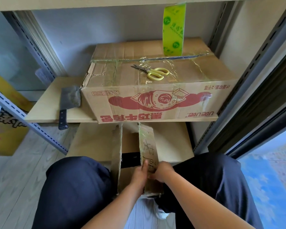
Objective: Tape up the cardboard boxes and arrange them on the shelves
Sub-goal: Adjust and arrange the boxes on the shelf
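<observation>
An open cardboard box stands on the floor between my knees, under the shelf. Its two narrow top flaps stand upright, the right flap bearing handwriting. My left hand lies flat against that flap's inner face, fingers straight. My right hand grips the same flap from its outer side, fingers curled over it. A taped box with red print sits on the wooden shelf. Yellow scissors lie on its top. A strip of green tape hangs from the shelf above.
A cleaver lies on the shelf left of the taped box, its handle over the front edge. A yellow box stands on the floor at far left behind a metal upright. A window frame runs along the right.
</observation>
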`<action>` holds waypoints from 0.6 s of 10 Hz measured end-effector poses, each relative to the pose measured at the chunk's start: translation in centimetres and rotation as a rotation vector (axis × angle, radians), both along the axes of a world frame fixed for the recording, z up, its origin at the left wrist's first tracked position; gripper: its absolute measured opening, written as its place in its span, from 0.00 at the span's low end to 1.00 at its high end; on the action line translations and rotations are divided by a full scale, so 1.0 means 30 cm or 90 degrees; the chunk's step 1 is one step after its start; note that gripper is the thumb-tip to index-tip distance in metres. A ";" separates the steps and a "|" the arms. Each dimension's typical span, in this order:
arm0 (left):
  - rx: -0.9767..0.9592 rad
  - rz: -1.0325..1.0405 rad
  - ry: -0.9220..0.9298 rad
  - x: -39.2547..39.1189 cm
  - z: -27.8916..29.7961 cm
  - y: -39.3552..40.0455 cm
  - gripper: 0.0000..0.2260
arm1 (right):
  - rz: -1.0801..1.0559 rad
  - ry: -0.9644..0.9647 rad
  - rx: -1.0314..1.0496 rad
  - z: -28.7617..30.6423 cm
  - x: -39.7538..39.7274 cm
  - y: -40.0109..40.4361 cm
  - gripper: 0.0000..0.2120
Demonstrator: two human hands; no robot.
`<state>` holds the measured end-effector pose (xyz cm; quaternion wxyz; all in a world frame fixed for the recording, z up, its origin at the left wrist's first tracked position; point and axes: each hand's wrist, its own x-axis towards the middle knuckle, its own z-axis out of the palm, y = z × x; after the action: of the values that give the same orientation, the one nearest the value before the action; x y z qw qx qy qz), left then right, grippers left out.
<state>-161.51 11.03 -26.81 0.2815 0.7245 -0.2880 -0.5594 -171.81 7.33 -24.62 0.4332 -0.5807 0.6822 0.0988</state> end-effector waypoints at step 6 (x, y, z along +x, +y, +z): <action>-0.523 0.141 -0.266 -0.036 0.653 -0.241 0.05 | -0.352 -0.301 -0.806 0.838 -0.141 -0.185 0.09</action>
<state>-162.60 3.80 -7.24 0.5390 0.6764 -0.4567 -0.2081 -176.03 1.78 0.52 0.1594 -0.5322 0.6186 -0.5556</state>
